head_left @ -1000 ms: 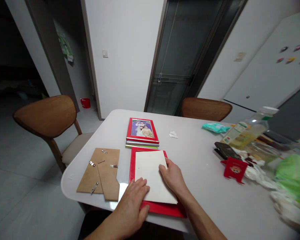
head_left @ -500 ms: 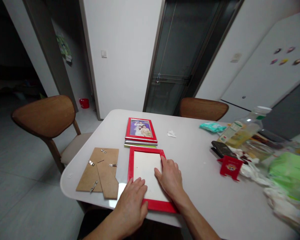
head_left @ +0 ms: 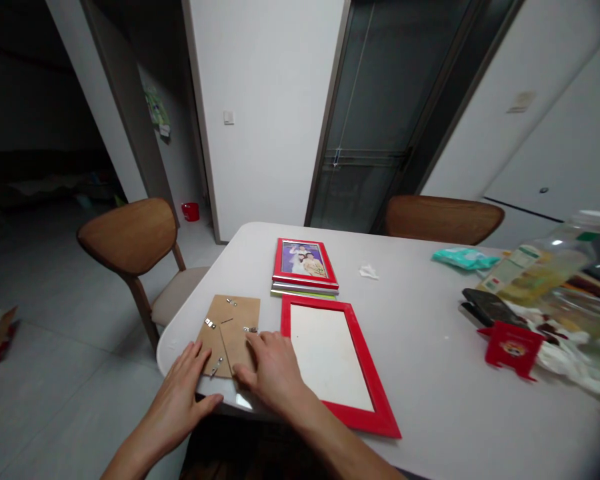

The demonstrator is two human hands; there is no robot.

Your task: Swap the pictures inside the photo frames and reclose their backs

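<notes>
While likely steadying the brown backing board (head_left: 230,338) at seven o'clock from either side, rests left hand (head_left: 179,385) spread, right hand (head_left: 274,371) curled, grasp uncertain, with red frame (head_left: 368,367) at the board's three o'clock.

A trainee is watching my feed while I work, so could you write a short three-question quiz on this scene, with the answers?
1. Count: how many metal clips show on the brown board?

2. Choose: the left grip and the right grip are both at which thing?
A) the bottle
B) the brown board
C) the wooden chair

3. True or false: the white sheet lies within the border of the red frame.

Key:
1. Four.
2. B.
3. True; the red border shows all around it, except where the right arm hides part of it.
</notes>
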